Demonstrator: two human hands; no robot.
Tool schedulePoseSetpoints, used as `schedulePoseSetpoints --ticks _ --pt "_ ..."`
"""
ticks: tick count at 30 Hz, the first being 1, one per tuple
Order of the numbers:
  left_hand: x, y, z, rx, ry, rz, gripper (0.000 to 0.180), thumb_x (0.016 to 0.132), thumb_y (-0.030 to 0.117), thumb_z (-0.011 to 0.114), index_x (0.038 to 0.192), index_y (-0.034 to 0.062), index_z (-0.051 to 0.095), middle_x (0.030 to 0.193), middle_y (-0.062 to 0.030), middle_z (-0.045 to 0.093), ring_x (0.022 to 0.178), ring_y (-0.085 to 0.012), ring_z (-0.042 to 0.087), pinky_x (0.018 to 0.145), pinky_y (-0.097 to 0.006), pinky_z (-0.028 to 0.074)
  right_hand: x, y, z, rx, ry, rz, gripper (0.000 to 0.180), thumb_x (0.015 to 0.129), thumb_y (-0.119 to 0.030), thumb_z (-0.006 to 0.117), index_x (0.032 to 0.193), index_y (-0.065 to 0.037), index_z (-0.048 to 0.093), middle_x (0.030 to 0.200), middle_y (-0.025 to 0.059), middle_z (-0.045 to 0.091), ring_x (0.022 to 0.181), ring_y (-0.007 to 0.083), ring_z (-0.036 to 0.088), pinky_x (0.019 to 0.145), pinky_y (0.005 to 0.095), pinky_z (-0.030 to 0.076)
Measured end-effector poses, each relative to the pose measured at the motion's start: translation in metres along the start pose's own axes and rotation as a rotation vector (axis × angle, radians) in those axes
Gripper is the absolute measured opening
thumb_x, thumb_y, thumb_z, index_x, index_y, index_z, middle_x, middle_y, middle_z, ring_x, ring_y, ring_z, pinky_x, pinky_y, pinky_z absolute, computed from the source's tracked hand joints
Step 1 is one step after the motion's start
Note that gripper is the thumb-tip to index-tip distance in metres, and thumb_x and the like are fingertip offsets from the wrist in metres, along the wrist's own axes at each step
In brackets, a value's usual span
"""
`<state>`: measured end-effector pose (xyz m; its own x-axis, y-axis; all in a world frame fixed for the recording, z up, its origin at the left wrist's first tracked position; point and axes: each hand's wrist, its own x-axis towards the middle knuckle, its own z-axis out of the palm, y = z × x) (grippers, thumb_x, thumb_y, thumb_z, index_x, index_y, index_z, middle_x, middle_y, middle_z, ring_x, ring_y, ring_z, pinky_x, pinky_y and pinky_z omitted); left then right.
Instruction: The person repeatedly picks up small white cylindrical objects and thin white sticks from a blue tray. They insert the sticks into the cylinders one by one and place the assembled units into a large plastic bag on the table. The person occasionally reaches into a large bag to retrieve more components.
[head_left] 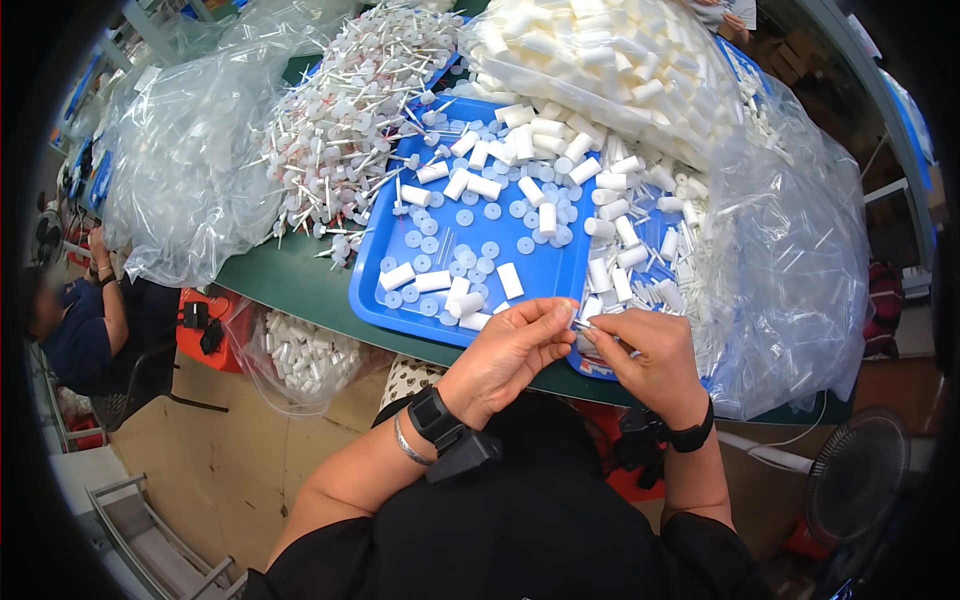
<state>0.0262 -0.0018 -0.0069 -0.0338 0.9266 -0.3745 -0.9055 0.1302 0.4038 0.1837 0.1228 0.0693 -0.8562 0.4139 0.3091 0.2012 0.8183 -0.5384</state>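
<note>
My left hand (pixel 510 355) and my right hand (pixel 652 358) meet over the near edge of a blue tray (pixel 400 317). Thumb and fingers of each are pinched together at a small pale part (pixel 581 324), mostly hidden by the fingertips, so its kind cannot be made out. On the tray lie white foam-like cylinders (pixel 510 281) and translucent round discs (pixel 490 249), scattered loosely. Beside my right hand, a second blue tray (pixel 650 222) holds more white cylinders and thin clear tubes.
A heap of white stemmed parts with discs (pixel 345 120) covers the back left. Behind the tray bulges a bag of white cylinders (pixel 620 60). Clear plastic bags (pixel 190 170) flank both sides. A fan (pixel 860 470) stands at right; another person (pixel 95 310) sits at left.
</note>
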Motion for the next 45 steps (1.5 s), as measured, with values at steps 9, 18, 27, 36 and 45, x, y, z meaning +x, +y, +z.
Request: schedulePoseSetpoints --ticks 9,18,27,36,45 --pt "-0.002 -0.008 0.003 0.018 -0.018 0.033 0.03 0.103 0.023 0.067 0.124 0.0008 0.067 0.098 -0.0018 0.07 0.089 -0.0085 0.066 0.088 -0.026 0.055 -0.013 0.016 0.016 1.018 -0.214 0.766 0.013 0.099 -0.012 0.068 0.096 0.0 0.071 0.065 0.0063 0.065 0.057 0.0106 0.062 0.052 0.0307 0.048" --pt "0.0 0.002 0.008 0.107 0.053 0.024 0.033 0.103 0.023 0.068 0.124 -0.0013 0.066 0.096 -0.0021 0.069 0.089 -0.0103 0.065 0.086 -0.026 0.056 -0.016 -0.001 0.019 0.307 -0.035 0.342 0.012 0.099 -0.01 0.066 0.097 -0.001 0.072 0.072 0.013 0.07 0.062 0.0193 0.068 0.058 0.033 0.052" --pt "-0.002 0.013 0.012 0.073 0.113 0.102 0.031 0.104 0.029 0.067 0.12 0.0024 0.065 0.102 -0.007 0.068 0.098 -0.0193 0.072 0.087 -0.031 0.06 -0.018 0.08 -0.016 -0.475 -0.107 0.101 0.009 0.087 -0.013 0.068 0.083 -0.006 0.071 0.079 0.0084 0.067 0.079 0.03 0.066 0.071 0.0442 0.052" --pt "-0.001 0.008 0.007 0.075 0.127 0.112 0.03 0.105 0.025 0.064 0.123 0.0015 0.062 0.106 -0.0108 0.07 0.108 -0.026 0.073 0.093 -0.035 0.061 -0.019 0.086 -0.004 -0.559 -0.164 0.034 0.009 0.086 -0.012 0.068 0.081 -0.007 0.062 0.077 0.0097 0.062 0.081 0.0303 0.066 0.07 0.0454 0.051" --pt "-0.001 0.012 0.013 0.053 0.138 0.166 0.031 0.104 0.021 0.065 0.125 -0.0019 0.061 0.11 -0.0132 0.07 0.11 -0.028 0.072 0.093 -0.034 0.062 -0.019 0.037 -0.01 0.178 -0.105 0.279 0.012 0.097 -0.008 0.069 0.104 -0.001 0.063 0.086 0.0144 0.072 0.072 0.0325 0.072 0.063 0.038 0.055"
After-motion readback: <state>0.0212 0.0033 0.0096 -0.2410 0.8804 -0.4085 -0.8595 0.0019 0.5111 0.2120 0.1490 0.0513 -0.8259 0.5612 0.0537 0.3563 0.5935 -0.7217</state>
